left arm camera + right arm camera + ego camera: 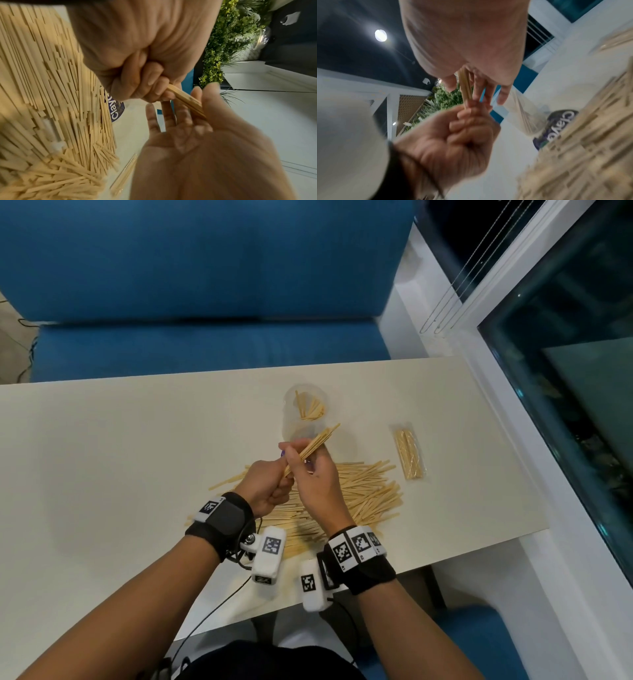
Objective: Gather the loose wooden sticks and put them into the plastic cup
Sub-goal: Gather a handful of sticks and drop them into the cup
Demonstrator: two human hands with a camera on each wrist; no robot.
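Note:
A clear plastic cup (304, 409) stands on the cream table (120, 457) with several wooden sticks in it. Just short of it, my left hand (269, 487) grips the lower end of a bundle of sticks (317, 445) in a fist. The bundle slants up toward the cup. My right hand (317, 479) pinches the same bundle between thumb and fingers. The left wrist view shows the fist (137, 75), the bundle (186, 98) and the right palm (205, 148). The right wrist view shows the bundle (465, 86) between the right hand's fingers (488, 93) and the left fist (462, 138). A big pile of loose sticks (363, 494) lies under my hands.
A sealed clear packet of sticks (409, 454) lies right of the cup. A clear bag with a purple label (556, 128) sits beside the pile. A blue sofa (205, 285) runs behind the table, and a window frame (479, 392) borders its right end.

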